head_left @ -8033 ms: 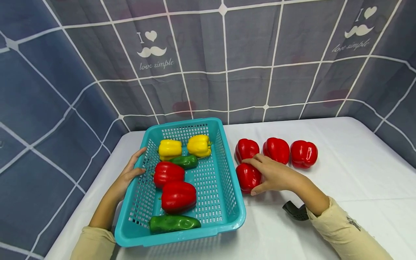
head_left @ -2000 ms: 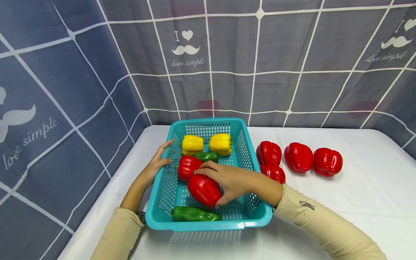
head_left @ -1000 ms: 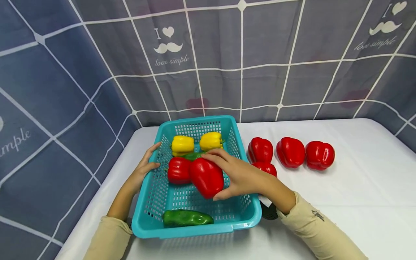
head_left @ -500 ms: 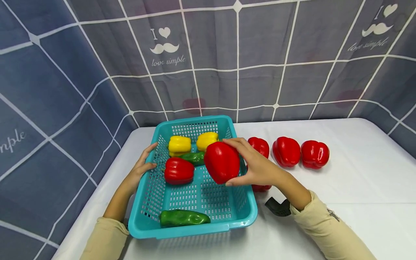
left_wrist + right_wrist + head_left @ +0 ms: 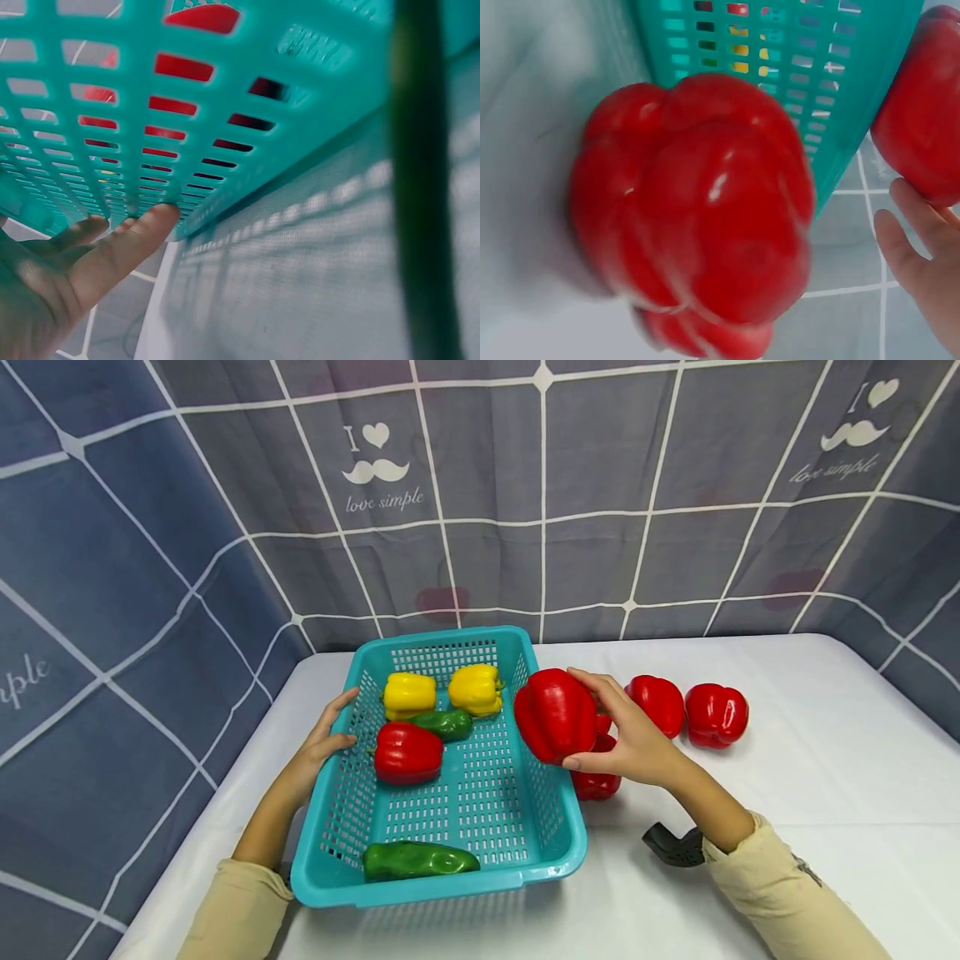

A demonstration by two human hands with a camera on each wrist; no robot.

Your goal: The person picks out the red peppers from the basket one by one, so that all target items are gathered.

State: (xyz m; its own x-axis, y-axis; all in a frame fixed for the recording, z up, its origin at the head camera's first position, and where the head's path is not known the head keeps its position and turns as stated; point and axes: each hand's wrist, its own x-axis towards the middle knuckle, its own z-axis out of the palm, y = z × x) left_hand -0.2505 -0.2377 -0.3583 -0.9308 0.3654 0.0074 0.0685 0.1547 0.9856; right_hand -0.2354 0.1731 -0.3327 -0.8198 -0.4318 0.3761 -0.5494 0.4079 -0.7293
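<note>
My right hand (image 5: 637,735) grips a red bell pepper (image 5: 555,716) between thumb and fingers, held up over the right rim of the turquoise basket (image 5: 438,893). In the right wrist view the same held pepper (image 5: 926,112) shows at the upper right edge. My left hand (image 5: 311,756) touches the basket's left side; the left wrist view shows its extended fingers (image 5: 124,251) against the perforated outer wall. Inside the basket lie a red bell pepper (image 5: 408,752), two yellow bell peppers (image 5: 408,693), a small green pepper (image 5: 446,724) and a long green pepper (image 5: 420,861).
Right of the basket, several red bell peppers (image 5: 716,716) sit on the white tablecloth (image 5: 787,777); the held one and my hand partly cover two of them. A black strap-like device (image 5: 675,846) is at my right wrist. A grey-blue checked curtain (image 5: 585,568) stands behind.
My right hand has lifted the front red bell pepper off the basket floor and carried it up and right, to above the right rim. My left hand has stayed on the basket's side.
</note>
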